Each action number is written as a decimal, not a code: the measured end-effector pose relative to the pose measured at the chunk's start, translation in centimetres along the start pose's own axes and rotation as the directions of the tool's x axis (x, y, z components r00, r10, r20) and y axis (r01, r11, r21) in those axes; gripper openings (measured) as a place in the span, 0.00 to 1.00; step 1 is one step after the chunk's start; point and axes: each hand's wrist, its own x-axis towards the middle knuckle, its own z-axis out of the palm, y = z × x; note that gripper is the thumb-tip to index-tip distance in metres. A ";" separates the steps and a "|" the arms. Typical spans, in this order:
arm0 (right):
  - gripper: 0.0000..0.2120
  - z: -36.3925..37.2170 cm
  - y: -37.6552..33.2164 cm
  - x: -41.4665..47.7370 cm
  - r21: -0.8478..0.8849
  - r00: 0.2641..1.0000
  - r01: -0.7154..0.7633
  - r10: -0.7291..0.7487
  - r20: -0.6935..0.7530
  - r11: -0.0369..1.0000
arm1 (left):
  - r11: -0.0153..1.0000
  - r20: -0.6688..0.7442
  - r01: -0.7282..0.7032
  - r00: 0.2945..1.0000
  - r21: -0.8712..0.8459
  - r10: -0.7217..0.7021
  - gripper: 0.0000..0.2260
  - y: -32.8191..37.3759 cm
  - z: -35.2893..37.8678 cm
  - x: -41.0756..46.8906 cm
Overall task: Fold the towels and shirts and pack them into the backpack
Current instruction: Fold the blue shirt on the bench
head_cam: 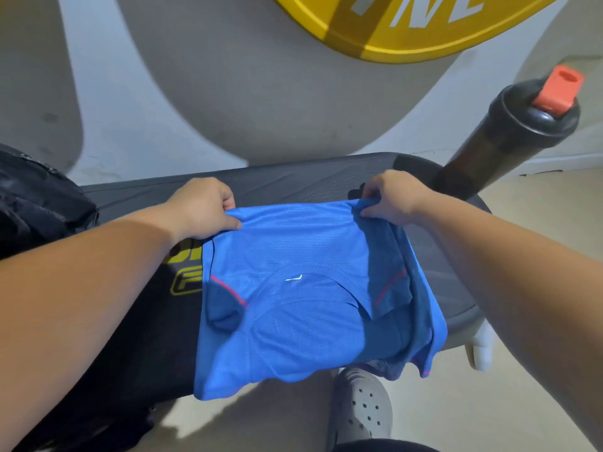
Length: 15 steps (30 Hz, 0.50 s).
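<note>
Forearms are reaching in from both lower corners, and I am watching them meet at the blue shirt [293, 314]. The left hand [202, 207] is pinching the shirt's far left corner, thumb on top and fingers curled under the cloth. The right hand [394, 199] is gripping the far right corner in a bunched fold. The shirt is stretching flat between them across the dark desk [293, 181], collar side up, and its near edge is hanging past the desk's front over the floor. On the left it is overlapping a black garment [146, 321] with yellow lettering. The backpack [36, 203] is sitting at the desk's left end, beyond the left forearm. A dark bottle [509, 132] with an orange cap is standing just behind the right hand. A grey shoe [362, 406] is showing on the floor below the shirt.
</note>
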 end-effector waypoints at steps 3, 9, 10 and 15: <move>0.09 -1.0 0.1 1.9 0.017 0.997 -0.012 0.013 -0.072 1.000 | 1.000 -0.106 0.004 0.994 -0.002 -0.004 0.13 -0.6 -0.6 1.4; 0.10 -3.5 -1.4 5.2 0.217 0.937 -0.072 0.141 -0.321 0.973 | 1.000 -0.441 -0.025 0.897 0.010 0.027 0.07 0.0 -2.8 3.5; 0.10 -3.6 -1.5 5.4 0.222 0.936 -0.065 0.137 -0.324 0.973 | 0.999 -0.442 -0.031 0.897 0.015 0.034 0.07 0.1 -3.0 3.6; 0.10 -3.3 -1.1 3.7 0.216 0.960 -0.022 0.081 -0.267 0.976 | 0.994 -0.402 -0.040 0.916 -0.103 -0.004 0.07 -0.6 -2.7 2.2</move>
